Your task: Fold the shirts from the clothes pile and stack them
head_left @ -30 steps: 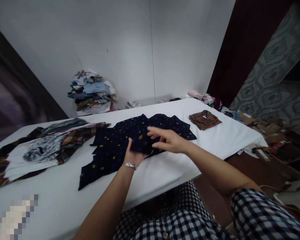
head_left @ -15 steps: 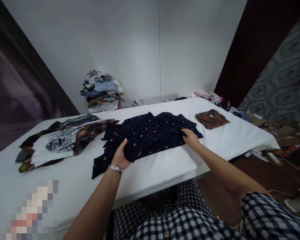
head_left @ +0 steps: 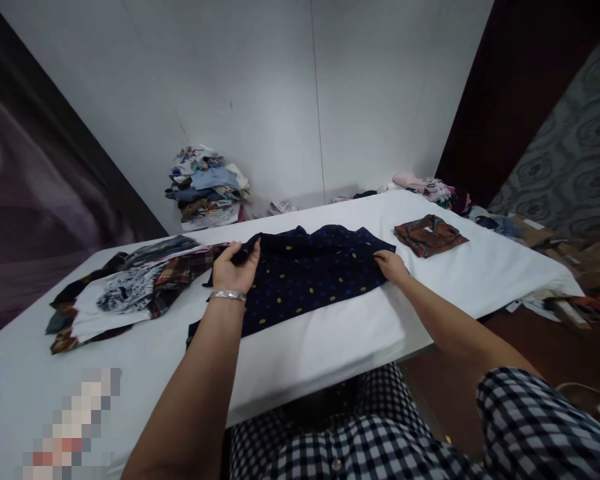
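A dark navy shirt point(head_left: 310, 270) with yellow and blue spots lies across the middle of the white table point(head_left: 325, 343). At its left part, my left hand point(head_left: 236, 268), with a silver bracelet on the wrist, grips a raised bit of the cloth between thumb and fingers. My right hand point(head_left: 391, 265) pinches the garment at its right end, close to the tabletop. Just beyond that hand lies a folded brown patterned shirt point(head_left: 429, 235). Part of the navy cloth at the left is hidden behind my left hand and forearm.
Loose clothes point(head_left: 130, 293) are heaped on the table's left side. Behind the table, a tall clothes stack point(head_left: 207, 187) stands against the wall, and more garments point(head_left: 425, 187) lie at the back right. Boxes point(head_left: 575, 257) clutter the floor on the right.
My left hand has moved up and away from me, lifting cloth at the shirt's left part. My right hand has shifted slightly right and is now closed on the fabric.
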The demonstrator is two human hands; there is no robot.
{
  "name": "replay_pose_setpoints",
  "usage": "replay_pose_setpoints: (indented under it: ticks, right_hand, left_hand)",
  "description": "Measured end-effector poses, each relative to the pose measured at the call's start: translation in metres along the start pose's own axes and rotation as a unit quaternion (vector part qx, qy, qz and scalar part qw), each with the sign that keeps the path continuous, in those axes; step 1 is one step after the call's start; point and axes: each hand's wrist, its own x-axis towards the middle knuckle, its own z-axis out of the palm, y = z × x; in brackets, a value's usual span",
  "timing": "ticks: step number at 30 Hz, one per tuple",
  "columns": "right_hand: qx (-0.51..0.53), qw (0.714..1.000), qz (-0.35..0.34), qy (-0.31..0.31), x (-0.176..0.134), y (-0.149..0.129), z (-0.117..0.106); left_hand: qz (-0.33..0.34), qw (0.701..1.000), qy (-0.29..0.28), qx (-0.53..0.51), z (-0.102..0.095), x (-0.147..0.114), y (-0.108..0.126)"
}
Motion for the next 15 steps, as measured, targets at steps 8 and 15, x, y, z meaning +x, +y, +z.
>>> replay_pose_setpoints:
  ticks: [8,15]
  right_hand:
    - [0.08,0.99,-0.113,0.032,-0.025,0.021,-0.002]
    - [0.086,0.973,-0.213,0.034,-0.041,0.02,-0.006]
  left_hand:
    - [-0.062,0.971,0.171,0.156,-0.082,0.016,-0.002]
    - [0.031,0.889,0.118,0.441,-0.14,-0.004,-0.004]
